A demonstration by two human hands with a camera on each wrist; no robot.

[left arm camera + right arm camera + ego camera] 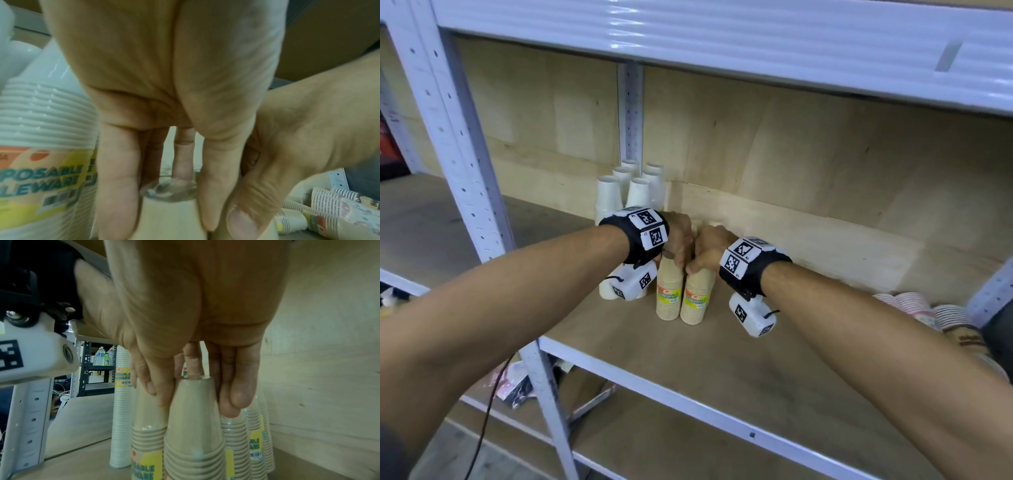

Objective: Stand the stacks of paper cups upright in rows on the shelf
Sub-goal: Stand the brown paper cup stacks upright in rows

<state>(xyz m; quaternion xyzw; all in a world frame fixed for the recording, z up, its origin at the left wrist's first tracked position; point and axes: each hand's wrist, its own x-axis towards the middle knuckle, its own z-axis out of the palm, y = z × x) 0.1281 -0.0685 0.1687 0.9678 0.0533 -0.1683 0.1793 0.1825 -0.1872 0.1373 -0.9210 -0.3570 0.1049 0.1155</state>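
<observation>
Two wrapped stacks of tan paper cups stand upright side by side on the wooden shelf (739, 370). My left hand (677, 255) grips the top of the left tan stack (669, 298), fingers and thumb straddling its narrow end (168, 211). My right hand (702, 263) grips the top of the right tan stack (695, 301), fingers curled round it (193, 426). The two hands touch. Further tan stacks (235, 439) stand behind. Upright white cup stacks (619, 192) fill the back left.
Wrapped stacks of patterned cups (917, 305) lie on their sides at the shelf's right end. A plywood back wall (791, 178) closes the rear. The white metal upright (458, 147) stands at left, and the upper shelf (722, 37) hangs overhead.
</observation>
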